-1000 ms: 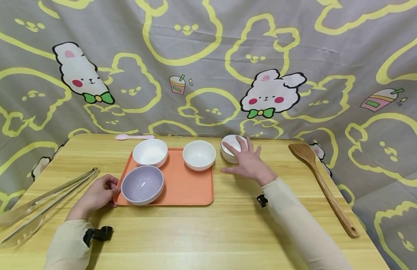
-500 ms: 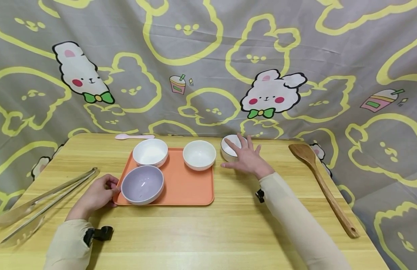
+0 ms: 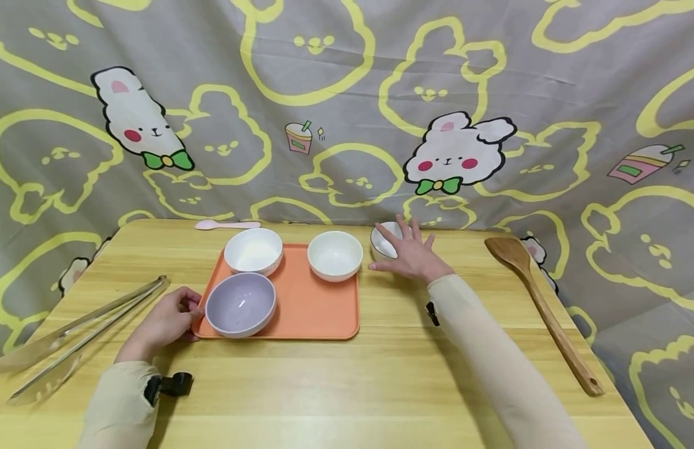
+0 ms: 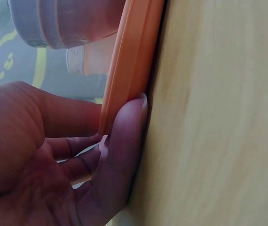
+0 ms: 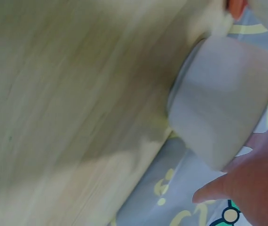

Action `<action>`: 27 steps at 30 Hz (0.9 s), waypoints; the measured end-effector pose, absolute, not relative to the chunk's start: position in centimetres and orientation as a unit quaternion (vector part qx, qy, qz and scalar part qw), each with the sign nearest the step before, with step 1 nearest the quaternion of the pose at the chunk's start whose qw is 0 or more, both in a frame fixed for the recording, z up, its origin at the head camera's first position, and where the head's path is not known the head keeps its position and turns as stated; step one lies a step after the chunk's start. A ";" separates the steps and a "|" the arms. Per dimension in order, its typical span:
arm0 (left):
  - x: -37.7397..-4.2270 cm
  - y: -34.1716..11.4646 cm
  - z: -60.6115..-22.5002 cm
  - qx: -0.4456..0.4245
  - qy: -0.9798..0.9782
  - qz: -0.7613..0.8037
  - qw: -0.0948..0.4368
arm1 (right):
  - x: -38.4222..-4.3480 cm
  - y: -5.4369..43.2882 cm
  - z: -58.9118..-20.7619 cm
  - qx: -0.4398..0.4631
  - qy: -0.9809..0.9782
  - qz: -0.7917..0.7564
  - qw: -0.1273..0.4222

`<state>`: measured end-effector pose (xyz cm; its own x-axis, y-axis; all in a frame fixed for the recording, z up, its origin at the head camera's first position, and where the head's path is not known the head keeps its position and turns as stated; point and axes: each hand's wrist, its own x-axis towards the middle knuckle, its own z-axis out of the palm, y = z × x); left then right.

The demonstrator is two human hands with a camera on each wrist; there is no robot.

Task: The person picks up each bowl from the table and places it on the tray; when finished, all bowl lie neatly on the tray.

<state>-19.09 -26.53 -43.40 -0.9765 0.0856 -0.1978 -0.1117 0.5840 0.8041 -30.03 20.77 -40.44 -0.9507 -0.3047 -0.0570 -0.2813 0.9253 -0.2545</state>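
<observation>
At the front left of the orange tray point(image 3: 318, 305), my left hand point(image 3: 168, 319) pinches the rim; in the left wrist view, thumb and fingers lie on either side of the tray's edge point(image 4: 133, 61). A purple bowl point(image 3: 240, 305), a white bowl point(image 3: 254, 249) and a cream-white bowl point(image 3: 334, 254) stand on the tray. My right hand point(image 3: 412, 255), fingers spread, is over a smaller white bowl with a dark rim point(image 3: 380, 251), right of the tray. In the right wrist view this bowl point(image 5: 223, 99) stands upright on the table, fingers close by its rim.
Metal tongs point(image 3: 94, 333) lie at the left of the wooden table point(image 3: 335, 399). A pink spoon point(image 3: 227, 225) lies along the back edge, and a wooden spatula point(image 3: 543, 305) at the right. A patterned curtain point(image 3: 347, 112) hangs right behind the table.
My right hand has shifted slightly left and back over the small bowl, its fingers still spread. My left hand has kept its hold on the tray. The head view has moved a little.
</observation>
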 end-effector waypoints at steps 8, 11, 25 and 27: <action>-19.1 -26.5 -43.3 -0.009 0.882 0.458 0.112 | -30.9 20.9 -40.8 -0.149 0.981 -0.109 0.057; -19.1 -26.5 -43.4 -0.010 0.881 0.459 0.112 | -31.1 21.0 -40.8 -0.149 0.981 -0.110 0.056; -19.1 -26.6 -43.4 -0.007 0.882 0.459 0.109 | -31.3 20.2 -39.9 -0.134 0.979 -0.121 0.099; -19.2 -26.6 -43.5 -0.010 0.882 0.458 0.110 | -31.2 20.2 -39.9 -0.134 0.978 -0.121 0.100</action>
<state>-19.17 -26.57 -43.51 -0.9757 0.0837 -0.2027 -0.1175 0.5810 0.8054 -31.25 20.23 -39.91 -0.9438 -0.2871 -0.1635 -0.2384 0.9344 -0.2647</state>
